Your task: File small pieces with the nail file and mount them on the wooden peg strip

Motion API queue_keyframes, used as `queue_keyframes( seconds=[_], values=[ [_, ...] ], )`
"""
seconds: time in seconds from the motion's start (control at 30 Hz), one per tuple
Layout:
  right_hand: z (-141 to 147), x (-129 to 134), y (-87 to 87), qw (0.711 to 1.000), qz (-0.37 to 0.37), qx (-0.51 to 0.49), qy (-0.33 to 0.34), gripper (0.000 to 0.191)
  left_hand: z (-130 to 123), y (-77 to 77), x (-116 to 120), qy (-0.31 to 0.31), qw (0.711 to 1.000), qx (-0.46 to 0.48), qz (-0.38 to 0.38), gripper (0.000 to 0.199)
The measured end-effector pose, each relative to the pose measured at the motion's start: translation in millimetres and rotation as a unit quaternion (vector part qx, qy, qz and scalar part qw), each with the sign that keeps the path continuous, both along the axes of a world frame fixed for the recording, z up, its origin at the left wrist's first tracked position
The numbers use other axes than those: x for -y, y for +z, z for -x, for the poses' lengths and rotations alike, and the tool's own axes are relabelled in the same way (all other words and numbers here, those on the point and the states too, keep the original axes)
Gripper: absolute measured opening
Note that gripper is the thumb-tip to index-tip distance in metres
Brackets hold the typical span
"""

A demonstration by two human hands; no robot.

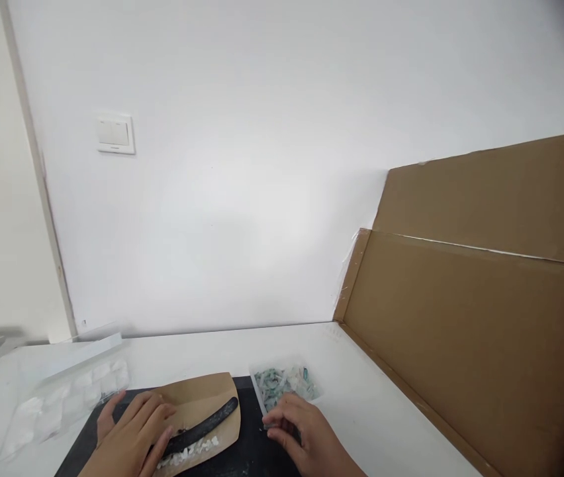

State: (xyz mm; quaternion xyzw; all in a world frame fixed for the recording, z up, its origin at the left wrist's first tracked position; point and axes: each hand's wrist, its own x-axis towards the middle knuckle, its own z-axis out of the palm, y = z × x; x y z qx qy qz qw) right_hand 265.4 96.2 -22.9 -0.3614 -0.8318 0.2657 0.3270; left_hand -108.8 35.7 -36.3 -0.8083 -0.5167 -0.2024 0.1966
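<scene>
My left hand (136, 430) lies over the left part of a brown cardboard piece (197, 391), fingers stretched out and apart. A black curved strip (207, 424) crosses the cardboard, its left end close to my fingers. Small white chips (195, 450) form a row along the strip's lower side. My right hand (306, 430) is at the near edge of a clear plastic box (319, 396) of pale green and clear shards (282, 383). Its thumb and index finger are pinched together; whatever is between them is too small to make out.
Under the cardboard is a black mat (257, 437) on a white table (361, 391). At the left lies a clear bag (63, 404) of white packets. A large cardboard box (461, 331) borders the right side, and a white wall (237, 199) stands behind.
</scene>
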Motion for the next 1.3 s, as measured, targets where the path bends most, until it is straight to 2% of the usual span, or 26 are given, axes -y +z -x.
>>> queue_keyframes(
  seconds=[0.33,0.67,0.83,0.93,1.1,1.2,1.3],
  values=[
    [-3.7,-7.3,-11.1,0.999,-0.009,-0.044,0.015,0.014,-2.7,-5.0,-5.8,-0.029,0.999,0.003,-0.015,0.012],
    [-3.4,-8.6,-7.6,0.999,-0.043,-0.001,0.018,0.029,-30.5,-11.2,0.8,0.001,0.996,0.077,-0.039,0.003],
    [-1.3,-3.0,-4.1,0.999,-0.044,-0.017,-0.002,0.029,-17.9,-3.2,-0.2,-0.032,0.999,0.032,0.028,0.01],
    [0.8,2.2,1.1,0.998,-0.054,-0.012,-0.014,0.029,-14.1,-1.3,-1.2,-0.032,0.998,0.026,0.042,0.01],
    [4.8,7.8,3.5,0.999,-0.042,0.015,-0.026,0.034,-23.0,1.4,3.0,-0.012,0.998,0.043,0.048,0.015],
    [7.2,6.9,-1.4,0.998,-0.043,0.015,-0.034,0.031,-29.3,11.2,7.9,0.009,0.996,0.064,0.067,0.021],
    [10.3,6.5,-2.5,0.997,-0.063,0.024,-0.031,0.027,-32.8,22.2,11.0,-0.001,0.993,0.071,0.092,0.026]
  ],
)
